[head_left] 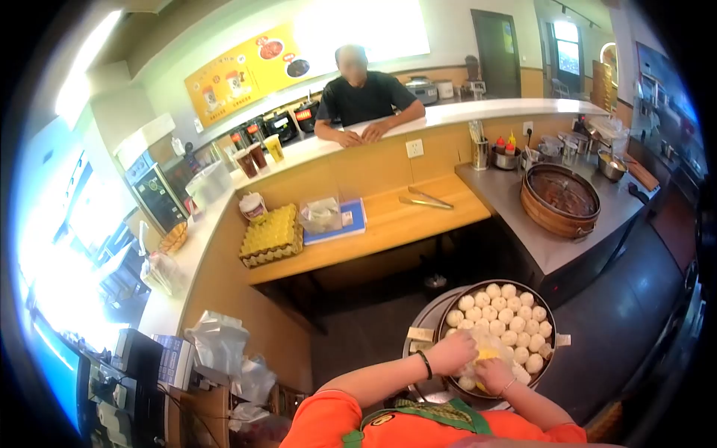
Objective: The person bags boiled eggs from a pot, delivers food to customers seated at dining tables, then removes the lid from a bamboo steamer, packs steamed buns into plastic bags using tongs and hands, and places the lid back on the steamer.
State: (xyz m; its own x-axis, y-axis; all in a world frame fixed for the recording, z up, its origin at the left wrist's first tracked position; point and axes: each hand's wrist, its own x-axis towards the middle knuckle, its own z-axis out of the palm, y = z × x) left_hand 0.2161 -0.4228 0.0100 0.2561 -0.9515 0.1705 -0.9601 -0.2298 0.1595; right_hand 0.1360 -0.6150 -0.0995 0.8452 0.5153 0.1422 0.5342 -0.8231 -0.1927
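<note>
A round steamer [554,313] full of white steamed buns [497,327] is right in front of me. Over its near part, my left hand [452,352], with a dark band at the wrist, is closed on a thin translucent plastic bag [489,340]. My right hand [494,375], wearing a thin bracelet, is beside it with fingers curled at the same bag. Something yellow shows between the hands; I cannot make out what it is. The bag and hands hide some of the near buns.
Beyond lies a wooden table [373,228] with metal tongs [426,201], egg trays [272,235] and a plastic container [321,215]. A bamboo steamer [560,200] stands on the right counter [515,216]. A person [366,97] leans on the far white counter [448,116]. Plastic bags [218,340] hang at left.
</note>
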